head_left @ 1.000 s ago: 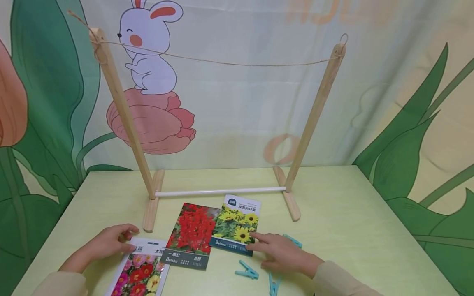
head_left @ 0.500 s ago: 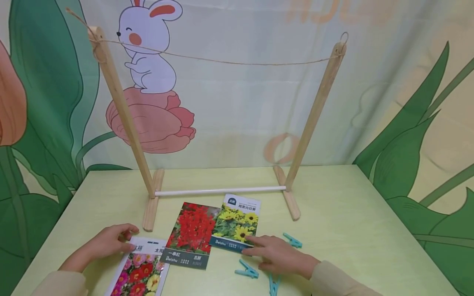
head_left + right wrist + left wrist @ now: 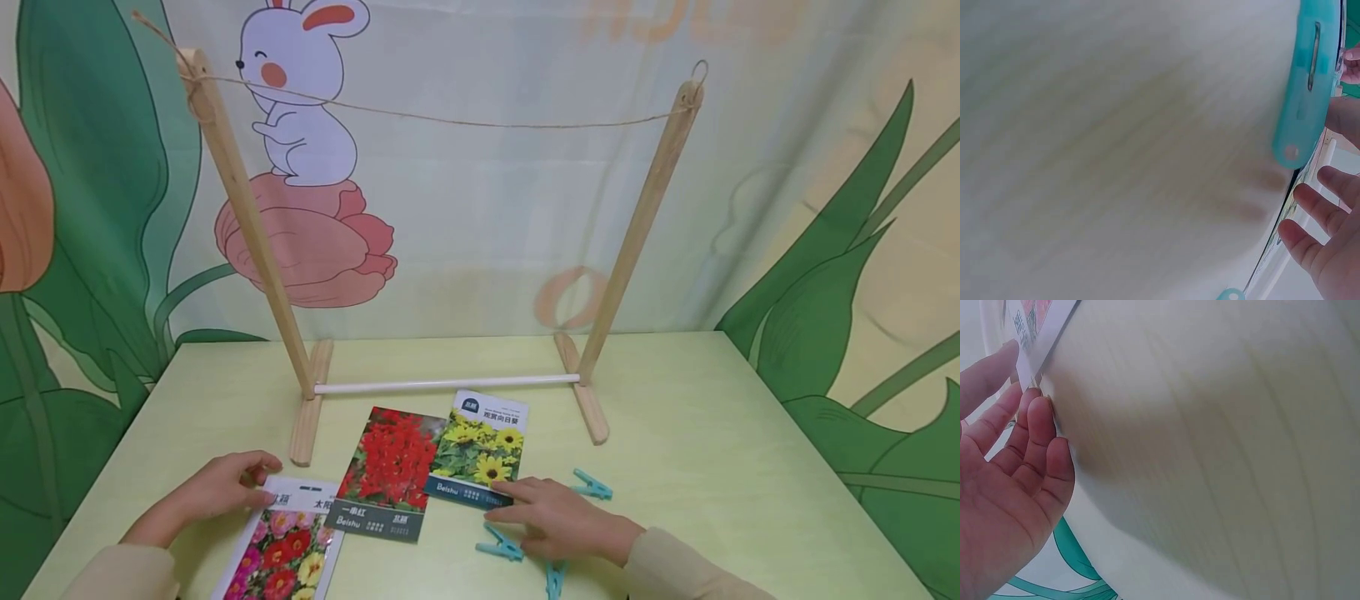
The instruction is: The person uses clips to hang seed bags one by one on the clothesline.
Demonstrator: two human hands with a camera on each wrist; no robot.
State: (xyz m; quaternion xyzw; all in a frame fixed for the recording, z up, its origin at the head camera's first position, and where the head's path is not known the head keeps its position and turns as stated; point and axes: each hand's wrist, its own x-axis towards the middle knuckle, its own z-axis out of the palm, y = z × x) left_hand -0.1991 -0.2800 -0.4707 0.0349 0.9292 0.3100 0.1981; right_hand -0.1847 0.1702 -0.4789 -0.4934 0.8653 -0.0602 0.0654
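Observation:
At the lower left in the head view, my left hand [image 3: 213, 492] pinches the top left corner of a seed packet [image 3: 288, 533] with pink, red and yellow flowers. That packet's corner [image 3: 1032, 359] lies between thumb and fingers in the left wrist view. Beside it lies a red-flower seed packet [image 3: 386, 471], overlapping its right edge. My right hand [image 3: 558, 521] rests with relaxed, spread fingers at the lower right corner of a sunflower seed packet [image 3: 480, 446]. Teal clothespins [image 3: 501, 546] lie around this hand; one clothespin [image 3: 1307, 87] looms large in the right wrist view.
Behind the packets stands a wooden frame, with a left post [image 3: 247, 225], a right post [image 3: 641, 233] and a white crossbar [image 3: 446, 385] low between them. Twine [image 3: 450, 122] sags between the post tops. A printed curtain [image 3: 480, 225] hangs behind the pale table [image 3: 697, 433].
My right hand has slid slightly left along the sunflower packet's lower edge, uncovering more of the clothespin behind it. The left hand and the packets stay in place.

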